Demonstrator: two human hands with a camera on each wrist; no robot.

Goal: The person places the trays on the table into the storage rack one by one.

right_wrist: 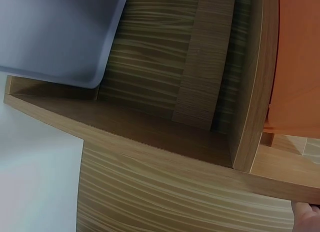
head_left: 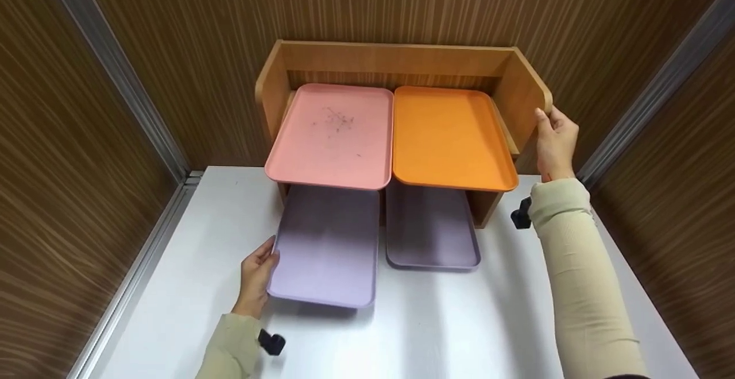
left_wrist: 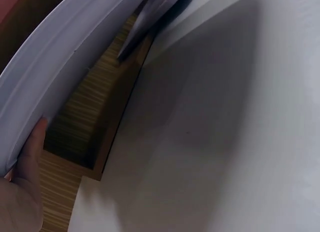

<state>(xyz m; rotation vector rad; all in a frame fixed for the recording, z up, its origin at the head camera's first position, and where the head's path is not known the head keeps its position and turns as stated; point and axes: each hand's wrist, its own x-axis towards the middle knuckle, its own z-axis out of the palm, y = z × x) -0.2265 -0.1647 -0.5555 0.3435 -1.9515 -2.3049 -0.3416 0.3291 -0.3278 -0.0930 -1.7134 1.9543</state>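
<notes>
My left hand [head_left: 256, 278] pinches the left edge of a lilac tray [head_left: 327, 247], thumb on top and fingers beneath. That tray is raised off the white table, its far end within the lower left bay of a wooden shelf. In the left wrist view the tray's underside [left_wrist: 55, 61] and my thumb or finger show at its rim. My right hand [head_left: 558, 140] grips the front edge of the shelf's right side panel [head_left: 523, 100]. A second lilac tray [head_left: 430, 229] sticks out of the lower right bay. On the upper level lie a pink tray [head_left: 333, 138] and an orange tray [head_left: 453, 138].
The wooden shelf [head_left: 396, 58] stands at the back of the white table [head_left: 459, 321], against a wood-grain wall [head_left: 396, 6]. Similar panels [head_left: 63, 155] with metal strips flank both sides. Dark specks mark the pink tray. The left tray casts a shadow on the table.
</notes>
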